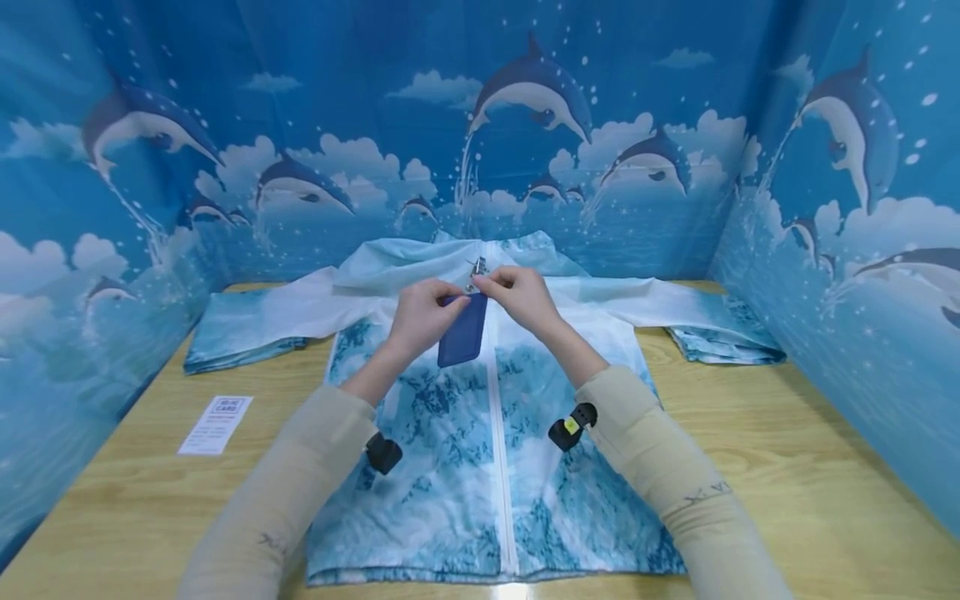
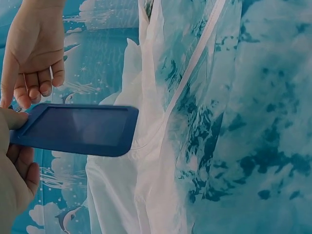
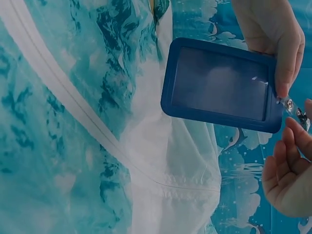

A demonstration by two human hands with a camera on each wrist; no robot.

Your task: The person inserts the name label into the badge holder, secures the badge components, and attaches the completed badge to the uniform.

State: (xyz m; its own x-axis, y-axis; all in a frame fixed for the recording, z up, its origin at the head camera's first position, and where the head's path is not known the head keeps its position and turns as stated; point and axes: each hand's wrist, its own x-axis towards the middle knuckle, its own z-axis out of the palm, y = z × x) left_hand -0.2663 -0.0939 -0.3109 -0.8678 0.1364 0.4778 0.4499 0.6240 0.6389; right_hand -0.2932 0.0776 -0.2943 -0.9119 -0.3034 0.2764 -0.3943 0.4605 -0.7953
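Observation:
A dark blue badge holder (image 1: 463, 332) with a clear window hangs above a blue-and-white zip jacket (image 1: 420, 467). My left hand (image 1: 424, 313) pinches the holder's top end between thumb and fingers. With thumb and fingertips, my right hand (image 1: 522, 297) pinches the clear strap and metal clip (image 1: 478, 268) joined to that end. In the right wrist view the holder's window (image 3: 222, 83) shows no card inside. The jacket lies spread out, its white zip running down the middle.
On the table (image 1: 750, 467), left of the jacket, lies a white printed card (image 1: 215, 425). The jacket's sleeves (image 1: 247, 329) stretch out to both sides with folded ends. A dolphin-patterned curtain (image 1: 360, 100) encloses the table at the back and sides.

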